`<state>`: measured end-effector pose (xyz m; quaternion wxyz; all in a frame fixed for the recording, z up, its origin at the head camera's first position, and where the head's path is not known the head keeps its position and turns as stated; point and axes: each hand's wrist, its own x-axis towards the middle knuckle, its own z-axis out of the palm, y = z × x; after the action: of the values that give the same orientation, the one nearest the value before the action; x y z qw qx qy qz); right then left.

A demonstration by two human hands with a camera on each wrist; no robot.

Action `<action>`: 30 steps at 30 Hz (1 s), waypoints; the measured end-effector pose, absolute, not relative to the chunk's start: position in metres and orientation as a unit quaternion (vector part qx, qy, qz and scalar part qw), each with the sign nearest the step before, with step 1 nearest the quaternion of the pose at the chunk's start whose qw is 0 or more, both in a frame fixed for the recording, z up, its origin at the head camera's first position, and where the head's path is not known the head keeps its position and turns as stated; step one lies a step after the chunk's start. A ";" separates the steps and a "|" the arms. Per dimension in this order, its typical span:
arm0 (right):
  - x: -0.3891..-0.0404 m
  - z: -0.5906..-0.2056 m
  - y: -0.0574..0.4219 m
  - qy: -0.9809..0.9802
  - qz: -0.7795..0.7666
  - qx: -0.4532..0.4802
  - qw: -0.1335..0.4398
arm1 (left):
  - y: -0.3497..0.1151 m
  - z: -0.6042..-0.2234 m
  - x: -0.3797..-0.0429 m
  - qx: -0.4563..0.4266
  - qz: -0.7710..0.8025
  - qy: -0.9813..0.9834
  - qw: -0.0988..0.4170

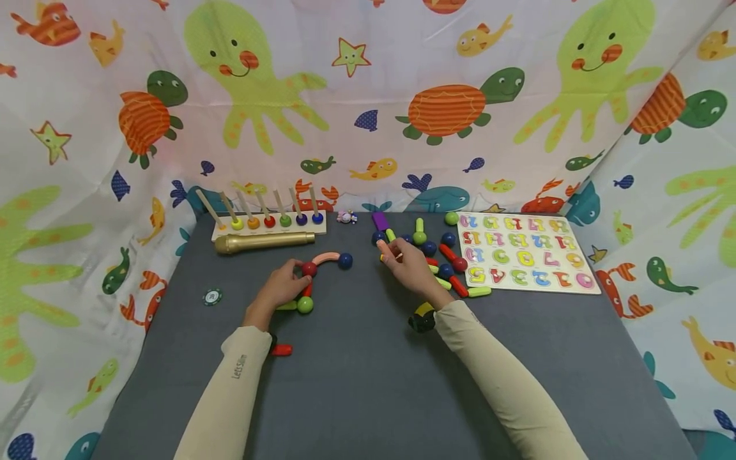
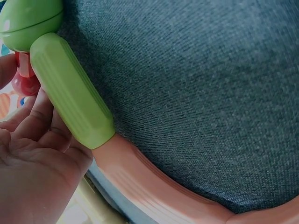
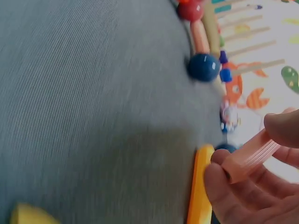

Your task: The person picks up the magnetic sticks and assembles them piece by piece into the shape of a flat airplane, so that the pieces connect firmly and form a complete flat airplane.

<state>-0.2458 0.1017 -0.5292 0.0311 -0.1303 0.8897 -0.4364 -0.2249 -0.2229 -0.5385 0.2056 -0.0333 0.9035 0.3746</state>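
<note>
Pinching a short pink piece [image 3: 252, 156] between thumb and fingers, the right hand [image 1: 411, 263] hovers near the middle of a dark grey table [image 1: 356, 383]. The left hand [image 1: 282, 284], to its left, has its fingers and thumb closed around a red ball [image 1: 309, 268] in a joined toy chain. From that ball, a curved pink rod [image 1: 326, 257] runs to a dark blue ball [image 1: 345, 260], and a red rod [image 1: 307, 291] leads to a green ball [image 1: 305, 305]. The left wrist view shows a light green rod [image 2: 74, 91] against the green ball, with more pink meeting its far end. Beside the right hand lies a pile of loose balls and rods [image 1: 459, 264], next to a number board [image 1: 529, 252]. Farther back on the left, a gold microphone [image 1: 264, 242] lies before a peg stand [image 1: 320, 225]; a green chip [image 1: 212, 296] sits near the table's left edge. A sea-animal curtain [image 1: 345, 153] hangs behind.
</note>
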 end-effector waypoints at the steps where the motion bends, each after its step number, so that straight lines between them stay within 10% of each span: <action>1: -0.246 -0.528 0.097 0.887 -0.443 -0.122 0.037 | -0.223 -0.539 -0.225 -0.033 0.375 0.903 0.205; 30: -0.236 -0.548 0.017 0.873 -0.439 -0.019 0.212 | -0.221 -0.542 -0.225 -0.054 0.383 0.900 0.199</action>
<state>-0.2363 0.0174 -0.5485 0.2119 -0.0192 0.8728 -0.4392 -0.2245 -0.2214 -0.5421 0.1992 -0.0542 0.9005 0.3829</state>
